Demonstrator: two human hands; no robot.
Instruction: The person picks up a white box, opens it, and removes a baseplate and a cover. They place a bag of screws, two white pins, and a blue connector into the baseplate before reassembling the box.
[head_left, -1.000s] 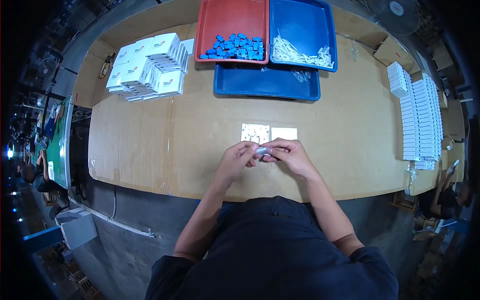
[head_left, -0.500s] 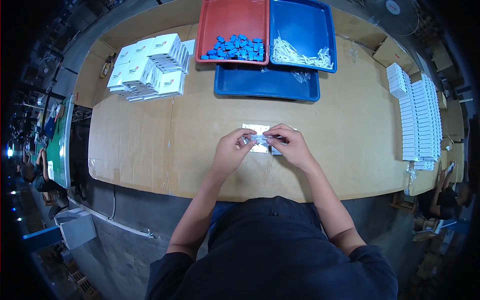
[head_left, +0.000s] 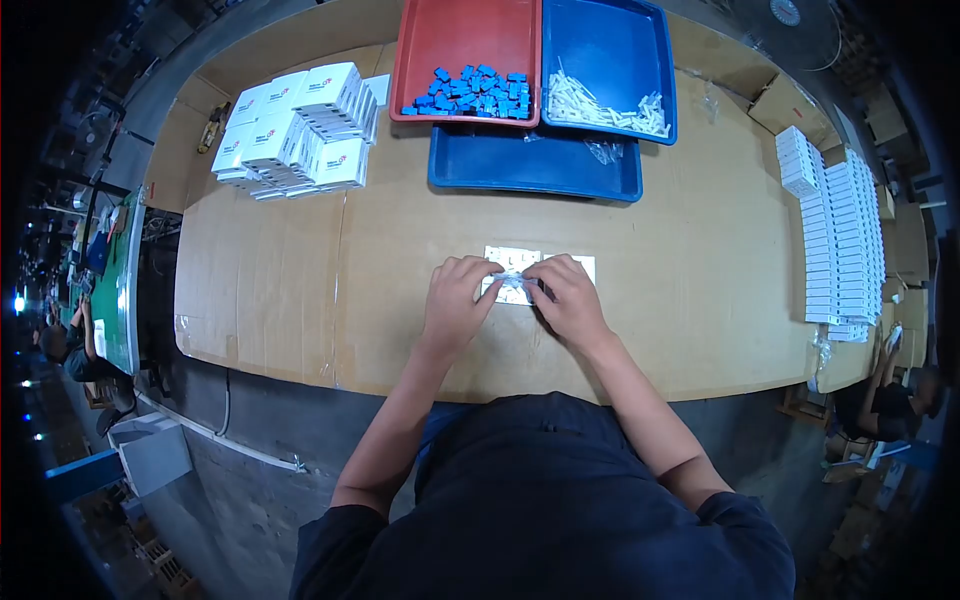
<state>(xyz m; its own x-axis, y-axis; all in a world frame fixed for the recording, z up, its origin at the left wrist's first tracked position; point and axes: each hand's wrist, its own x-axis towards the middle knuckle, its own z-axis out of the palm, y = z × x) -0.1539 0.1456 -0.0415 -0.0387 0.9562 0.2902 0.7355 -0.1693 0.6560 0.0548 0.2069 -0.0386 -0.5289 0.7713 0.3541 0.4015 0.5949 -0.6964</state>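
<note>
Near the middle of the table, a small clear plastic packet (head_left: 514, 281) is pinched between both hands; its contents are too small to make out. My left hand (head_left: 459, 300) grips the left end with thumb and fingers, and my right hand (head_left: 569, 303) grips the right end. Under the packet lies a square white plate (head_left: 513, 254) with small dark slots or marks, partly covered by my fingers. A second flat white piece (head_left: 585, 268) lies against its right side, partly hidden by my right hand.
Behind stand a red tray (head_left: 466, 50) with blue connectors, a blue tray (head_left: 607, 55) with white sticks, and a lower blue tray (head_left: 535, 178). White boxes (head_left: 300, 125) are stacked at left; long white stacks (head_left: 845, 240) stand at right. Other people sit at both sides.
Both hands have lowered slightly toward the white plate with the packet. My right hand has moved a little left, uncovering more of the second white piece.
</note>
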